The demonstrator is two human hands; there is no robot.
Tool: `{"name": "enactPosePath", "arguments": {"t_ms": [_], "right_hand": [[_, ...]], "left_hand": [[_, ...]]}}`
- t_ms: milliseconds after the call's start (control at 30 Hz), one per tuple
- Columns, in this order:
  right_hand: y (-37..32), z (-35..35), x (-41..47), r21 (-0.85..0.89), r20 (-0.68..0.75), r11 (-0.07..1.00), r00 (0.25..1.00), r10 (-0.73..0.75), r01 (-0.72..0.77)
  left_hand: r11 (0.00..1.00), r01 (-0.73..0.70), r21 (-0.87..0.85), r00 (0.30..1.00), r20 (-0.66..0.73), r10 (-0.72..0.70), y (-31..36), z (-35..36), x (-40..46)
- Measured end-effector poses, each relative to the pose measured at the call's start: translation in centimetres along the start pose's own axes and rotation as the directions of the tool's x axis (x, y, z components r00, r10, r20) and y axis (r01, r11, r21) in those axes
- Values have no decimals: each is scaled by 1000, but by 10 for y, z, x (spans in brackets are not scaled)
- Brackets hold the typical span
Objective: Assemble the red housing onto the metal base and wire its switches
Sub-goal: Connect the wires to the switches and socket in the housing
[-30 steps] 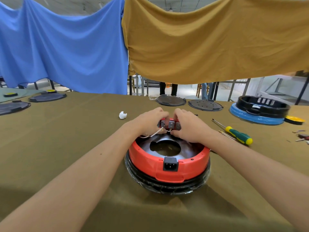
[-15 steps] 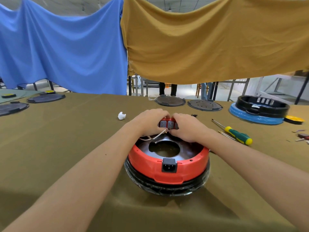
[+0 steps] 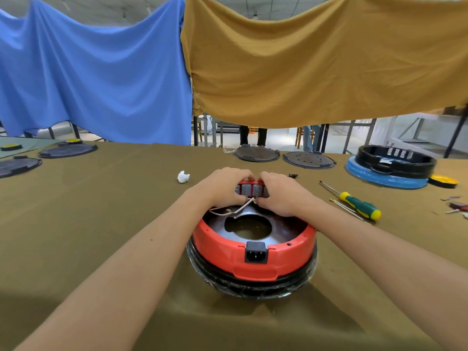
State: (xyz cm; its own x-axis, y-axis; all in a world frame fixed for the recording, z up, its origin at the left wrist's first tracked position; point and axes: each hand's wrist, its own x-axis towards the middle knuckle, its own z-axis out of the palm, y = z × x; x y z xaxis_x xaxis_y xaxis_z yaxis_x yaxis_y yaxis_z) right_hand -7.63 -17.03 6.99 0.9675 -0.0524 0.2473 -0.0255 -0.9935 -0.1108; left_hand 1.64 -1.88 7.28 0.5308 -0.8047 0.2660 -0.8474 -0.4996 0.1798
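Round red plastic housing [image 3: 253,259] seated on the dished metal base [image 3: 253,225], near the front centre of the olive-covered desk [image 3: 101,198], its black power inlet [image 3: 255,252] facing the camera. At the far rim stands the row of grey rocker switches [image 3: 250,190], terminals showing. The left hand [image 3: 222,186] and right hand [image 3: 281,192] curl round the 2 ends of this row, fingers clenched on it. The thin white wire [image 3: 233,211] runs from the switch terminals down over the base plate. Compared with 1 second ago the hands have drawn slightly closer over the switches and the wire loop lies flatter; the housing has not shifted. This suggests a lead being pressed onto a terminal, with wiring under way and the housing already in place. To the right lie a green-and-yellow-handled screwdriver [image 3: 359,205] and a black ring on a blue base [image 3: 390,171]; a small white scrap [image 3: 183,177] lies to the left.
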Motion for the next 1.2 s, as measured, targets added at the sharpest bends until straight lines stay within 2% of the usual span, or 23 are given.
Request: {"name": "enactPosePath", "arguments": {"t_ms": [100,300,600,767,933,1100,1200], "right_hand": [[-1,0,-1,-6,-4,1000,1000,2,-2],[1,1,0,-15,-20,1000,1000,-13,12],[0,2,1,-45,-37,999,999,-16,14],[0,1,-1,-32,-21,999,999,-24,23],[0,1,0,-12,-31,1000,999,-21,20],[0,-1,-1,-20,-20,1000,1000,-17,16],[1,-5,-3,102,-18,995,1000,5,-3]], "left_hand": [[1000,3,14,1000,1,-3,1,-1,0],[997,26,-76,999,46,-23,-2,-6,-3],[1000,20,-11,1000,24,-20,-1,-4,-3],[998,34,-59,999,39,-31,0,-6,-5],[999,34,17,999,32,-35,1,-4,-5],[998,60,21,998,30,-60,5,-6,-8],[996,86,5,996,39,-86,6,-9,-13]]}}
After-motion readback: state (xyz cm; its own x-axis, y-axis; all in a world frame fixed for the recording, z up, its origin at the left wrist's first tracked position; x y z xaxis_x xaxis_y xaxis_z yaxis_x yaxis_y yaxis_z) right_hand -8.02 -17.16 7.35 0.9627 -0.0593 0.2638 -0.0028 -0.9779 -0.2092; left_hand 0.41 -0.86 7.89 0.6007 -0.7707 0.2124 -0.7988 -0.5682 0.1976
